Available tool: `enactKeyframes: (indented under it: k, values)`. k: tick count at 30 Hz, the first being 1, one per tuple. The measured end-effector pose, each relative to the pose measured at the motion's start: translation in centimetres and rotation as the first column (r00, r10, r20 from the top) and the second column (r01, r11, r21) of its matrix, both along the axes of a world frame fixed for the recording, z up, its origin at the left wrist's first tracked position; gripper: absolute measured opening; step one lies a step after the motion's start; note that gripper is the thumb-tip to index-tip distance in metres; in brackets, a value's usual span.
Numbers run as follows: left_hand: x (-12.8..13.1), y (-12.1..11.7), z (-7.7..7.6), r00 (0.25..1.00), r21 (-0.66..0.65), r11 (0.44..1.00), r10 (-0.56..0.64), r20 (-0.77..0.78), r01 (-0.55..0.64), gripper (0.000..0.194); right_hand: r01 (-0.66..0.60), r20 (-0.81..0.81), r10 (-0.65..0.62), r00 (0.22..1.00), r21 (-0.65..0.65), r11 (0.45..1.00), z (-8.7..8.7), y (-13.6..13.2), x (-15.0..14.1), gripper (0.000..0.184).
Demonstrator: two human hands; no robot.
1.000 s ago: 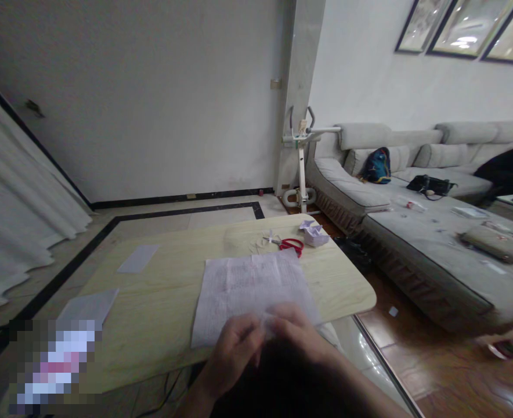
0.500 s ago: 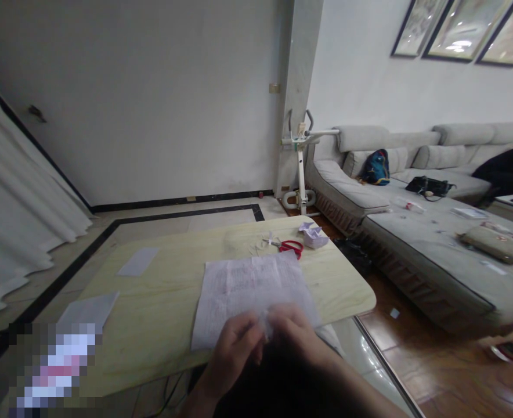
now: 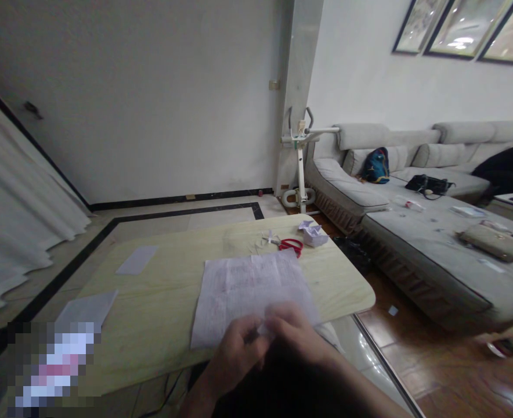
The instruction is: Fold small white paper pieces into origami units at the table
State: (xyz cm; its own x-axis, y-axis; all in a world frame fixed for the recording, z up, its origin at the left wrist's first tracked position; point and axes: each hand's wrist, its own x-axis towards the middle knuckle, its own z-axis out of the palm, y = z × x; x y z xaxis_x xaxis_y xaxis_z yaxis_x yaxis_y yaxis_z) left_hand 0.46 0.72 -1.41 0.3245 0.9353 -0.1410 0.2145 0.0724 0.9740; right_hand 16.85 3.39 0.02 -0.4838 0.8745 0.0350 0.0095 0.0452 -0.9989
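My left hand [image 3: 241, 348] and my right hand [image 3: 295, 332] meet above the near edge of the table, fingers closed around a small whitish piece [image 3: 262, 330]. The fingers hide most of this piece, and blur keeps me from telling whether it is paper or plastic. Beneath and beyond the hands lies a creased printed sheet of paper [image 3: 250, 284], spread flat. Red-handled scissors [image 3: 292, 248] rest just past its far edge, beside thin pale scraps [image 3: 256, 245]. Crumpled or folded paper [image 3: 314, 233] sits at the table's far right.
Two pale sheets [image 3: 137, 260] [image 3: 89, 310] lie on the left of the wooden table [image 3: 161, 313]. A grey sofa [image 3: 430, 249] with bags stands to the right, where a person's dark-clothed body [image 3: 506, 168] shows. White exercise equipment [image 3: 300, 174] stands behind the table.
Both hands stay together at nearly the same spot, with small shifts of the fingers around the whitish piece. The sheet, scissors and scraps have not moved.
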Motion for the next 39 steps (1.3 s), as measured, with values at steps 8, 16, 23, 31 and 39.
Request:
enactKeyframes:
  k: [8, 16, 23, 31, 39]
  values:
    - [0.2, 0.0, 0.8, 0.996, 0.025, 0.999, -0.025, 0.082, 0.023, 0.040, 0.091, -0.027, -0.091, 0.996, 0.017, 0.996, -0.1, -0.2, -0.5, 0.037]
    - [-0.1, 0.1, -0.3, 0.983, -0.068, 0.994, -0.076, 0.166, 0.088, 0.036, -0.093, 0.072, 0.093, 0.993, 0.007, 0.996, 0.3, 0.1, 0.2, 0.035]
    - [0.2, 0.4, -1.2, 0.958, -0.187, 0.982, 0.042, 0.285, 0.013, 0.030, -0.012, 0.025, 0.010, 1.000, 0.055, 0.998, -0.5, -0.1, -0.2, 0.042]
    - [0.0, 0.4, -0.2, 0.979, -0.007, 0.995, 0.103, 0.178, -0.104, 0.034, -0.062, 0.012, 0.062, 0.998, -0.047, 0.997, -0.4, 0.3, 0.8, 0.033]
    - [-0.1, 0.2, 0.0, 0.984, 0.005, 0.993, 0.117, 0.137, -0.119, 0.026, -0.087, -0.088, 0.082, 0.993, -0.048, 0.995, -0.7, 0.4, 0.9, 0.032]
